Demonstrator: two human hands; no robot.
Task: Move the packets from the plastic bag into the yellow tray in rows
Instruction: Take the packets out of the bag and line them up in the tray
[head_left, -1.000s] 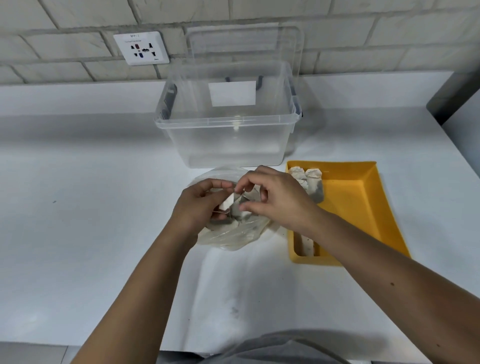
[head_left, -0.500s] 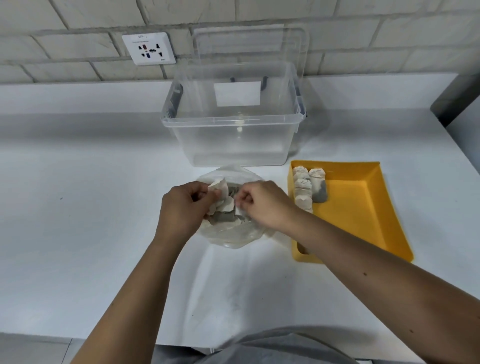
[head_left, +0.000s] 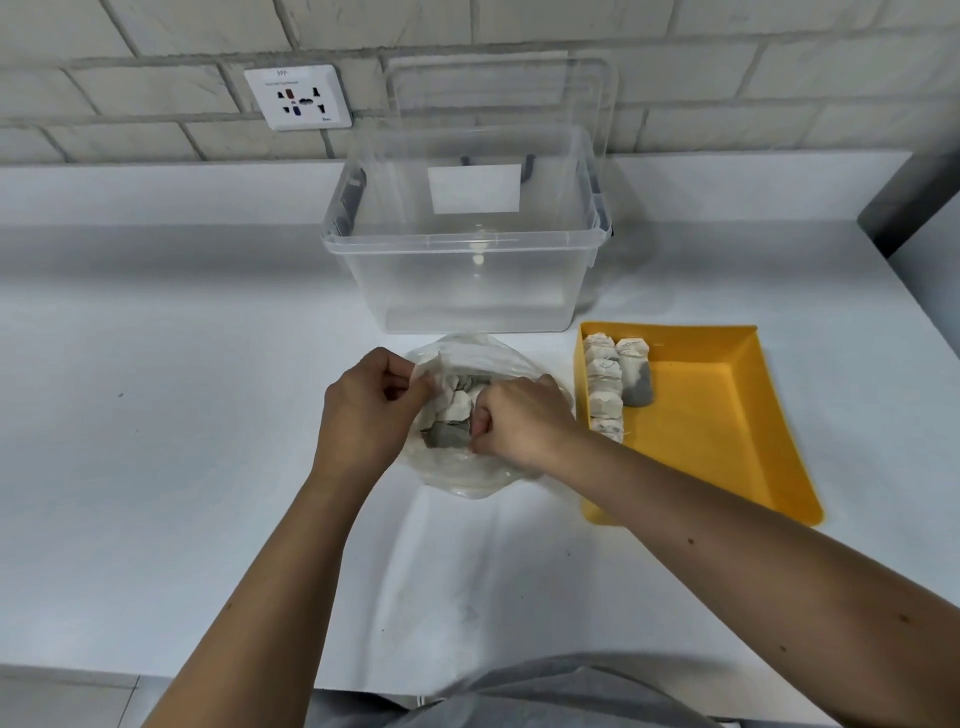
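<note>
A clear plastic bag (head_left: 467, 475) lies on the white counter, holding several pale and grey packets (head_left: 457, 410). My left hand (head_left: 366, 413) pinches the bag's left rim and holds it open. My right hand (head_left: 519, 426) is inside the bag's mouth, fingers curled around a packet among the pile. To the right sits the yellow tray (head_left: 727, 431). Along its left wall lies a row of several packets (head_left: 605, 395), and one more packet (head_left: 635, 371) starts a second row beside them.
A clear storage box (head_left: 467, 280) stands just behind the bag, its lid leaning on the brick wall. A wall socket (head_left: 298, 97) is at the back left. The counter's right edge meets a dark gap (head_left: 904, 208).
The bag's mouth is pulled wider. My right hand has gone deeper among the packets with its fingers curled. My view has shifted slightly left and closer.
</note>
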